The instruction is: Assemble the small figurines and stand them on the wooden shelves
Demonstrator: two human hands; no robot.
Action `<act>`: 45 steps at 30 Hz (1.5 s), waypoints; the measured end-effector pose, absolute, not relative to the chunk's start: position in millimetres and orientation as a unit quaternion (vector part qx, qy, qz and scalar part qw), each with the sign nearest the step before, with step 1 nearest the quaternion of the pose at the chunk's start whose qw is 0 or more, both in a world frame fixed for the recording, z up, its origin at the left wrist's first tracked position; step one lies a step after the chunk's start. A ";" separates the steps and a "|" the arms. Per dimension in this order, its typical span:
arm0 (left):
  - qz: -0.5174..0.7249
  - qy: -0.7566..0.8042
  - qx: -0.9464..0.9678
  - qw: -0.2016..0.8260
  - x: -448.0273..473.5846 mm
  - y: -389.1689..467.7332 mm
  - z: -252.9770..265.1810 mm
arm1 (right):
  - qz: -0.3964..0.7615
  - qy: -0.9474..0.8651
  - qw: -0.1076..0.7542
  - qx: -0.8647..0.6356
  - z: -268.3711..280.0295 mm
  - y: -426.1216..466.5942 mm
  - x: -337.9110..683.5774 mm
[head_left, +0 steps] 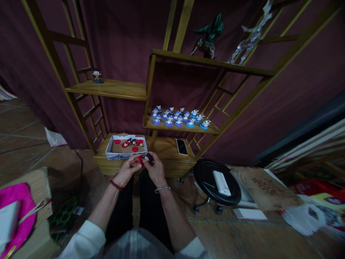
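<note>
Between my hands, just in front of the shelf's lower board, is a small black-haired figurine (148, 157). My right hand (156, 169) is closed around the figurine. The fingers of my left hand (128, 168) pinch a round red base (139, 159) at its lower end. Whether base and figurine are joined I cannot tell, as my fingers cover part of both. Just beyond my left hand stands an open shallow cardboard box (114, 155), holding more black-haired figurines (132, 142) and loose red discs (135, 149).
The wooden shelf unit (113, 89) bears rows of small figurines (179, 120), a single figurine (97, 76), a green statue (210, 34) and a clear deer figure (249, 39). A phone (182, 147) lies at right. A black wheeled stool (202, 176) carries a white box (221, 182).
</note>
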State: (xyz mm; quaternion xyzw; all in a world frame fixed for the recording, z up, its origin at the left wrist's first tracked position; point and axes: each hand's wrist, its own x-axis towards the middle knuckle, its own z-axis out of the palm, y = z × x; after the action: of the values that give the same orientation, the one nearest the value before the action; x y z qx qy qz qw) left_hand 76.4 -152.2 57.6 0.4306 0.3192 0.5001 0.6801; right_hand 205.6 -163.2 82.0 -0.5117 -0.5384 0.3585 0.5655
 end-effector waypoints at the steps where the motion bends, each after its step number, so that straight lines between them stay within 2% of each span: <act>1: 0.501 0.319 0.437 0.675 76.1 -152.0 57.2 | 0.358 -0.537 0.565 -0.514 82.2 -163.2 204.9; 24: 0.500 0.350 0.472 0.636 78.4 -150.4 68.8 | 0.332 -0.537 0.558 -0.539 81.2 -159.7 206.2; 35: 0.483 0.338 0.410 0.696 76.2 -150.3 64.7 | 0.360 -0.564 0.549 -0.501 84.3 -163.4 211.3; 45: 0.512 0.311 0.388 0.700 80.7 -153.4 71.5 | 0.309 -0.593 0.548 -0.503 78.4 -154.8 209.6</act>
State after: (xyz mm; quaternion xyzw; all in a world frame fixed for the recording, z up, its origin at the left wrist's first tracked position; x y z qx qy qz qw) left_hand 80.7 -153.4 71.5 0.3882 0.3109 0.5122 0.7002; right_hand 209.6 -154.8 78.4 -0.5027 -0.5927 0.3091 0.5482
